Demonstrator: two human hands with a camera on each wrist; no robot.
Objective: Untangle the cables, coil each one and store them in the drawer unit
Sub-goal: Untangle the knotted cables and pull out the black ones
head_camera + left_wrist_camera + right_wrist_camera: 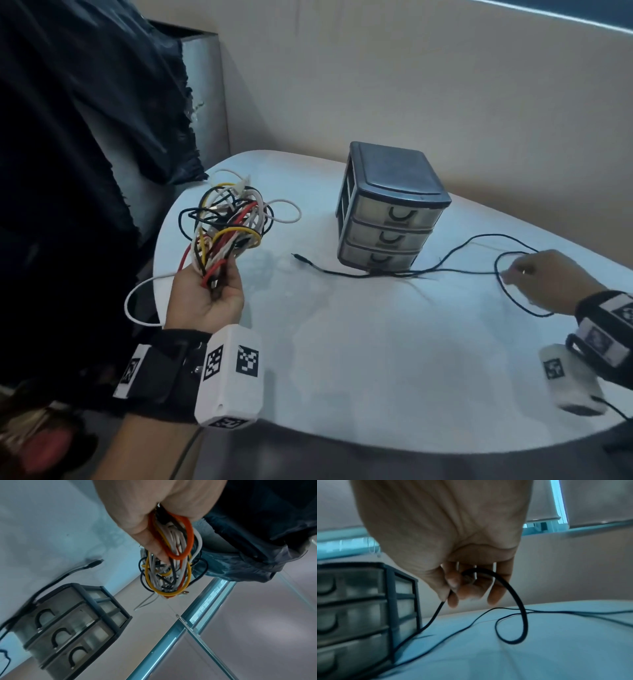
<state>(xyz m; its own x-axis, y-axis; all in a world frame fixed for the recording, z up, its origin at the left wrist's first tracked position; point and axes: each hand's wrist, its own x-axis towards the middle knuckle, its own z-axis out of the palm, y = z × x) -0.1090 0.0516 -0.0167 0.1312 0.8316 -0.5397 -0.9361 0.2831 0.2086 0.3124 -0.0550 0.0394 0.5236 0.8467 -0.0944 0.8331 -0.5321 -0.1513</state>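
Our left hand (205, 294) is clenched around the tangle (229, 222), a bunch of red, yellow, white and black cables lifted off the table (376, 342) at its left edge, with one white loop hanging past the rim. Our right hand (548, 277) pinches the black cable (445, 270), thumb and fingers (452, 599) curled on it with a first loop formed below the hand. The rest of that cable lies loose on the table, running past the front of the drawer unit (390, 209) to its plug end near the middle.

We judge the task barely begun: one cable looks freed from the tangle and its coiling is only starting. All three drawers appear closed, and we cannot tell whether anything is inside. The whole tangle is left to separate, coil and store.
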